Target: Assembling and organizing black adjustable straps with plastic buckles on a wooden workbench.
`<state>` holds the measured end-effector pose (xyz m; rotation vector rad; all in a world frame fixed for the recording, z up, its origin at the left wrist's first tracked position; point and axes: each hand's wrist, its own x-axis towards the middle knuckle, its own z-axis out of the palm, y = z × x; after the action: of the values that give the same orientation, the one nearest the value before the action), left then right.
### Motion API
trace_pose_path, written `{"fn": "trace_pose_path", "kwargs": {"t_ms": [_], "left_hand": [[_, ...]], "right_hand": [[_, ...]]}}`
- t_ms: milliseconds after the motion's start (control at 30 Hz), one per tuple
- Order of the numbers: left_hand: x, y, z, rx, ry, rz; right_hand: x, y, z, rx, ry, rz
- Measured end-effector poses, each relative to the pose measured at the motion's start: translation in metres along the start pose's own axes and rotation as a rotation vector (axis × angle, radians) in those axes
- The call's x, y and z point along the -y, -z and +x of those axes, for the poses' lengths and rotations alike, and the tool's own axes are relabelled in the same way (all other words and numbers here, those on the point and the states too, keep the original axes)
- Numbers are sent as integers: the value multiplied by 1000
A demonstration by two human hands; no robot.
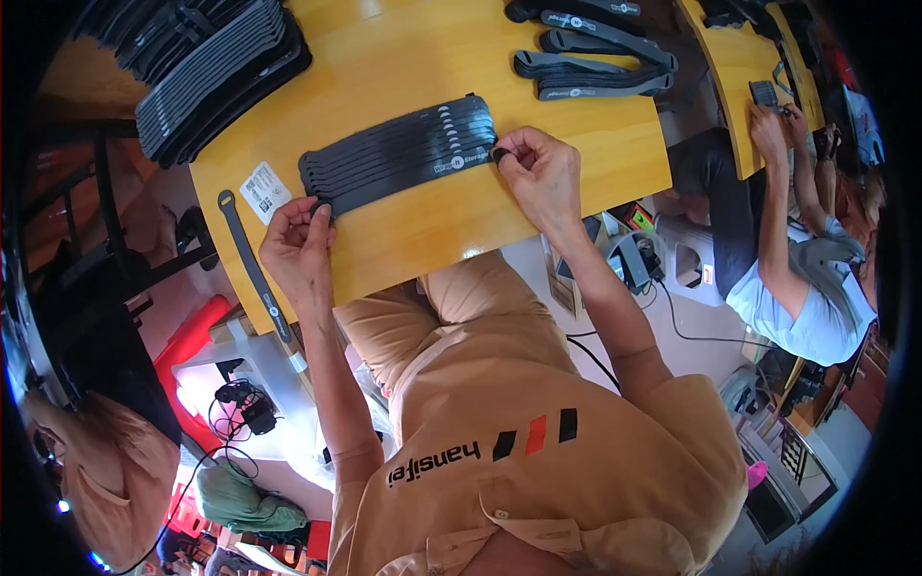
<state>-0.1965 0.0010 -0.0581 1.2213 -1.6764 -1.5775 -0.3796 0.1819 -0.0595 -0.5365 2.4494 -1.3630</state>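
A stack of black straps (394,149) lies on the yellow wooden table (384,58), each strap overlapping the one before it in slightly stepped rows. My left hand (300,240) pinches the rounded end of the nearest strap at the stack's lower left corner. At the opposite end, my right hand (543,178) grips the other tip of that strap between thumb and fingers. The strap appears to lie along the stack's near edge. A single loose strap (252,259) with a slotted end lies by the table's left edge, left of my left hand.
A white printed label (263,192) lies beside the loose strap. Thick strap piles (226,86) stand at the far left; folded straps (595,67) lie at the far right. A co-worker (797,288) sits at another table on the right. Cables (245,408) hang below left.
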Motion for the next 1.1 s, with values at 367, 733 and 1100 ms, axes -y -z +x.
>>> {"fn": "trace_pose_path", "kwargs": {"t_ms": [367,733,1100], "left_hand": [[1,-1,-1,-7,3,3],[2,-1,0,-5,-30,38],[-1,-2,-1,10,-36,74]], "right_hand": [[1,-1,0,-19,-6,0],[4,-2,1,-30,18,-28],[9,-1,1,-26,50,-111]]}}
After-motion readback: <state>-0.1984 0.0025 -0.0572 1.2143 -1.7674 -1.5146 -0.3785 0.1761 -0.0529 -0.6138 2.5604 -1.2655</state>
